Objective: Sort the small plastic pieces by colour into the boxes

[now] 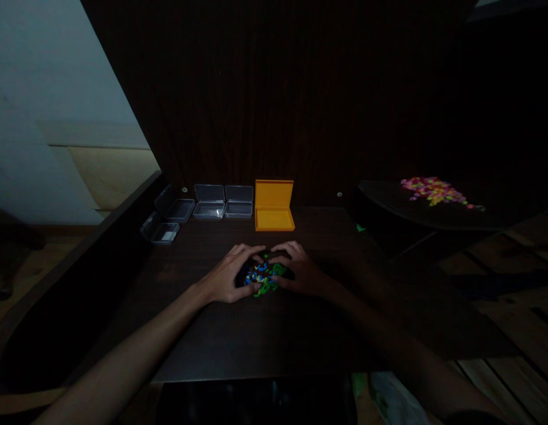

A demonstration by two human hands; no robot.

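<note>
A heap of small green, blue and yellowish pieces (264, 278) lies on the dark table (256, 342); they are too small to name exactly. My left hand (232, 274) curves around the heap's left side, fingers apart and thumb at the near edge. From the right, my right hand (299, 270) cups the heap the same way, its fingers spread. Both hands rest at the pile, and neither is closed on a piece. Behind them stands a yellow box (274, 219) with its lid raised.
Several clear plastic boxes with raised lids, one of them a clear box (209, 210), stand at the back left. A pile of pink, red and yellow bits (436, 190) lies on a side shelf (389, 206) at right. A dark panel (256, 88) rises behind the table.
</note>
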